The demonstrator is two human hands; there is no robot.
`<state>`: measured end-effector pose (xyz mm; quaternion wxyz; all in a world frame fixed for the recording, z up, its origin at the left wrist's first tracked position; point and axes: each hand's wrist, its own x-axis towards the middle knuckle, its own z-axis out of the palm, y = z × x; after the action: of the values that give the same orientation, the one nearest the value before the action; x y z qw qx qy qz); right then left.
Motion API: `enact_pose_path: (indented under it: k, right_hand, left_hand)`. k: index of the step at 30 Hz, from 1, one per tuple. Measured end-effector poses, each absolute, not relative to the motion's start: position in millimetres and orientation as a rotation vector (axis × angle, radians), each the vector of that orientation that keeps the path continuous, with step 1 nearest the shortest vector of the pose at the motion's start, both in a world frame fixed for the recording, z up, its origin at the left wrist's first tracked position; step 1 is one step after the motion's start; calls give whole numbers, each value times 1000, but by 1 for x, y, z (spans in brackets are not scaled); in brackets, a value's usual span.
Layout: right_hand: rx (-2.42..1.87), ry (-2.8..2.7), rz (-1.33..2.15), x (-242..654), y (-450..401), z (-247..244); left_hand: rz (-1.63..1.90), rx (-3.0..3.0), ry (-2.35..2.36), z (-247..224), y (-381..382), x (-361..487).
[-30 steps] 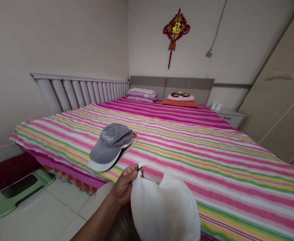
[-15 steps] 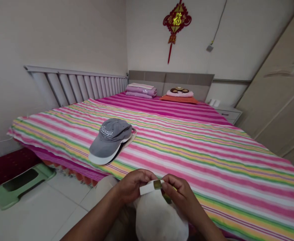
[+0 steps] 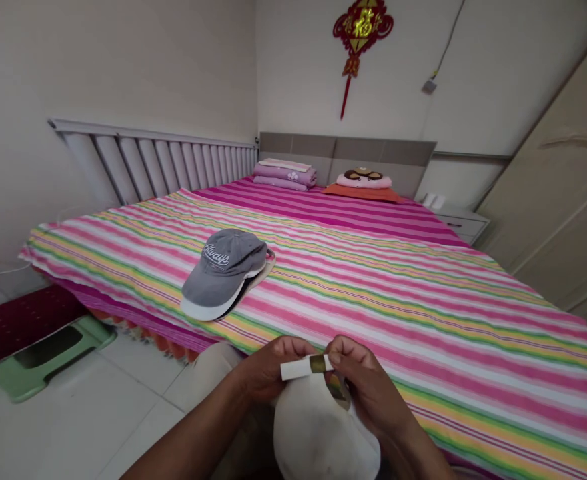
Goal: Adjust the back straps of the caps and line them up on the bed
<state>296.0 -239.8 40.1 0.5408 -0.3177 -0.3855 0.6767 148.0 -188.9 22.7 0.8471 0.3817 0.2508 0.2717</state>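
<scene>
Two caps are in our view. Toward the left of the striped bedspread (image 3: 423, 320), we are seeing a grey cap (image 3: 222, 267) lying on other caps, well apart from our hands. Near us, our left hand (image 3: 271, 367) is pinching a white strap (image 3: 298, 368) with closed fingers, our right hand (image 3: 361, 377) is gripping beside its gold-coloured buckle (image 3: 317, 364), and a white cap (image 3: 323, 433) is sitting just below both.
</scene>
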Motion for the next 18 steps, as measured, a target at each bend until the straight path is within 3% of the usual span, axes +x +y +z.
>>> enact_pose_path:
  k: [18]
  right_hand:
    - [-779, -897, 1508, 304, -236, 35]
  left_hand:
    - [685, 672, 479, 9, -187, 153]
